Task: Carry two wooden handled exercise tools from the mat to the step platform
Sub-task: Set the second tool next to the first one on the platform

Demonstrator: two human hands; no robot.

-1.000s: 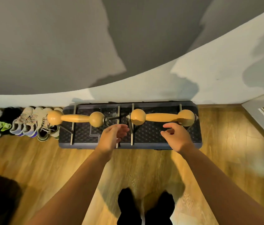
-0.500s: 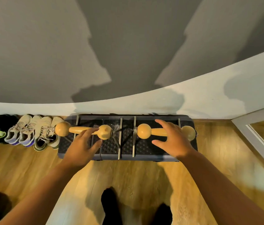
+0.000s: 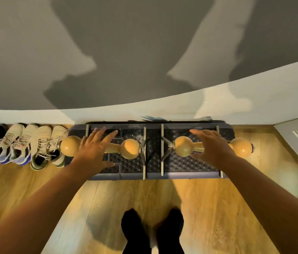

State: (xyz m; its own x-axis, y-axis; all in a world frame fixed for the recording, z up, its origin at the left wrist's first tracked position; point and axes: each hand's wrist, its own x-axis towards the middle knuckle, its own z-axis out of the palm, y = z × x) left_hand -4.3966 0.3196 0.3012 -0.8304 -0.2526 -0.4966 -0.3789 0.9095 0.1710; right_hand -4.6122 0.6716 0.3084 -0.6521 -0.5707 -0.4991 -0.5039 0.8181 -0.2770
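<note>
Two wooden handled tools with ball ends and metal feet rest side by side on the dark studded step platform [image 3: 152, 169] against the wall. My left hand [image 3: 95, 149] hovers spread over the bar of the left tool [image 3: 130, 148], fingers apart. My right hand [image 3: 212, 146] is spread the same way over the bar of the right tool [image 3: 183, 148]. Neither hand is closed around a bar. The middle of each bar is hidden under my hands.
A row of sneakers [image 3: 25, 143] lines the wall left of the platform, touching the left tool's outer ball. A white door frame [image 3: 296, 140] stands at the right. Wooden floor [image 3: 208, 208] lies in front, with my black-socked feet [image 3: 152, 231] on it.
Both hands have moved forward from the platform's near side to above the tool bars, fingers spreading. The view has come closer to the platform. The tools have stayed in place.
</note>
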